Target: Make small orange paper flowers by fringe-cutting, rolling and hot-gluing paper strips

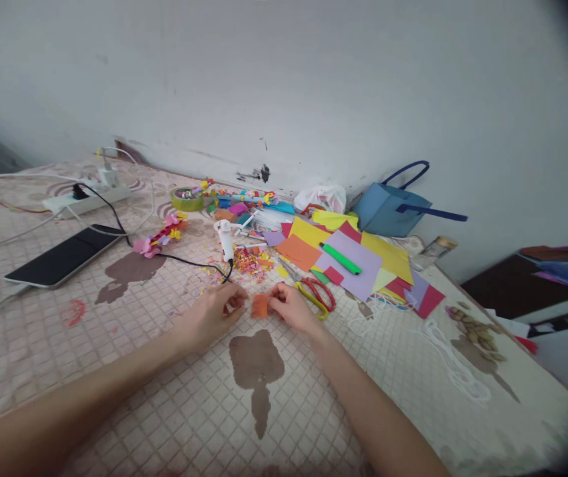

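Observation:
A small orange piece of paper (259,306) lies between my hands, low over the tiled-pattern tabletop. My right hand (288,305) pinches its right edge between thumb and fingers. On the other side, my left hand (219,310) is held with bent fingers, their tips just short of the paper and nothing visible in them. Beside my right hand rest scissors (321,299) with yellow and red handles. A white glue gun (225,240) stands beyond my left hand, its black cord running left. Colourful paper scraps (251,263) are heaped beside it.
Coloured paper sheets (303,252) with a green marker-like stick (340,258) spread to the right, near white string (455,364) and peanuts (477,331). A blue bag (393,209) leans by the wall. Left are a tablet-like device (65,255), a power strip (87,199) and tape (187,200).

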Tool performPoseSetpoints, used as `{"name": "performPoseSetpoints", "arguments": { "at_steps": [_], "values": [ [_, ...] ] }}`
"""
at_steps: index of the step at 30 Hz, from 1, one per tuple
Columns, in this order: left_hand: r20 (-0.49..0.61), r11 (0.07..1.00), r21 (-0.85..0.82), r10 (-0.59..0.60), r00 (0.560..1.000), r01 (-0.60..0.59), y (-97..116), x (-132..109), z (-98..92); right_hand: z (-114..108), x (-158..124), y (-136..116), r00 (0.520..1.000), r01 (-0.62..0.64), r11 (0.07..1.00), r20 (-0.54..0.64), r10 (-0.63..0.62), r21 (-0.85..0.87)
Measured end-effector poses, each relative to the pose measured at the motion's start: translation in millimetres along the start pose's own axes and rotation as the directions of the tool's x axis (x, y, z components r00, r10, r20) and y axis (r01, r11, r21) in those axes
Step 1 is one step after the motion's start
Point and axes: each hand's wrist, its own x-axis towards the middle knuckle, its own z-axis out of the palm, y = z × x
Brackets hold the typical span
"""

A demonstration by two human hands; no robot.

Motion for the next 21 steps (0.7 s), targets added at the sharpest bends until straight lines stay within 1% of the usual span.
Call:
{"name": "performPoseSetpoints", "arguments": {
  "at_steps": [2,4,7,9,11,15,16,18,21],
  "values": [
    [0.001,0.981,0.119,0.157,0.988,-0.156,3.4,-2.5,5.1,0.3,-2.5,-2.5,0.999,-0.041,0.998,0.036,0.039,0.049],
    [0.004,0.934,0.227,0.282,0.959,-0.275,7.1,-4.6,9.9,1.5,-5.5,-5.3,0.993,-0.087,0.991,0.088,0.078,0.103],
    [0.017,0.839,0.399,0.396,0.918,-0.369,12.9,-6.0,13.4,4.8,-9.3,-8.5,0.981,-0.139,0.975,0.155,0.113,0.170],
    [0.052,0.792,0.448,0.441,0.896,-0.416,16.1,-6.1,12.8,7.4,-10.8,-10.0,0.977,-0.159,0.966,0.173,0.124,0.204],
    [0.056,0.795,0.427,0.453,0.890,-0.431,17.3,-5.6,11.3,9.5,-11.6,-11.2,0.976,-0.167,0.958,0.177,0.128,0.232],
    [-0.053,0.901,0.280,0.360,0.932,-0.332,11.4,-3.4,9.3,12.0,-13.7,-13.9,0.976,-0.166,0.949,0.182,0.119,0.269],
    [-0.077,0.918,0.239,0.343,0.936,-0.316,9.0,-2.8,9.3,12.6,-14.3,-14.4,0.976,-0.168,0.947,0.184,0.120,0.273],
    [-0.107,0.934,0.175,0.332,0.937,-0.311,5.0,-2.1,9.5,14.0,-15.3,-14.5,0.973,-0.175,0.945,0.193,0.124,0.277],
    [-0.108,0.935,0.140,0.341,0.934,-0.325,4.1,-2.1,9.8,15.7,-15.1,-12.2,0.973,-0.173,0.946,0.198,0.121,0.274]
  ]
}}
